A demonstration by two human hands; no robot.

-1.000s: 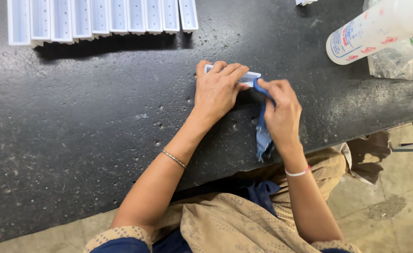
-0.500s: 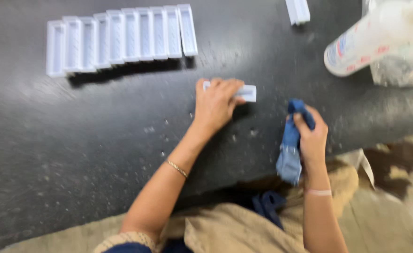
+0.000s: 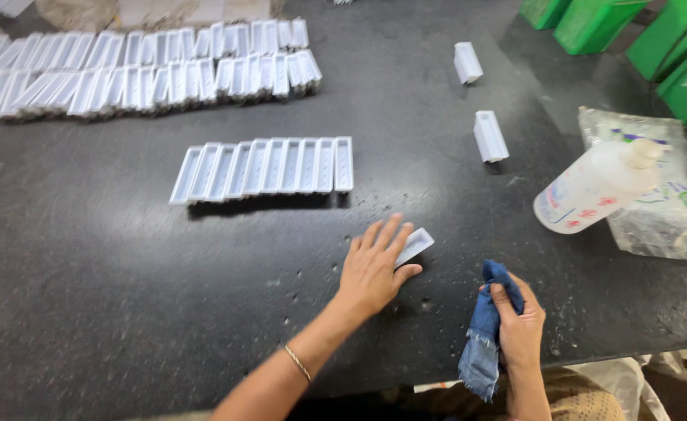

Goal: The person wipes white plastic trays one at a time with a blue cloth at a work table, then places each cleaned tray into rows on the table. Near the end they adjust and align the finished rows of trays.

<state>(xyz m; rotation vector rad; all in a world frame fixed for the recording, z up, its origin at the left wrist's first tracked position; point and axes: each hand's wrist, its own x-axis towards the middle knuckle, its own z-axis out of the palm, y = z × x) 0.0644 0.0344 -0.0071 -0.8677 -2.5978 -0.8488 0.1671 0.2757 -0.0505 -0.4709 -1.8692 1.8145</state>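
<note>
— Black stone worktop (image 3: 125, 312), rows of white plastic trays (image 3: 269, 165) behind: what were the hands doing?

— Left hand (image 3: 375, 269) lay flat, fingers spread, on one white tray (image 3: 415, 245); right hand (image 3: 519, 323) gripped a blue cloth (image 3: 484, 343) beside it.

I see a dark stone-like table top (image 3: 125, 312), speckled and faintly glossy where light falls. Under my left hand (image 3: 373, 269) lies a small white piece (image 3: 415, 245) that looks like smooth matt plastic, like the row of white trays (image 3: 265, 166). My right hand (image 3: 521, 327) grips a blue denim cloth (image 3: 482, 343), coarse, frayed at its edge. The bottle (image 3: 593, 187) looks like translucent plastic on a crinkled glossy bag (image 3: 671, 218).
</note>
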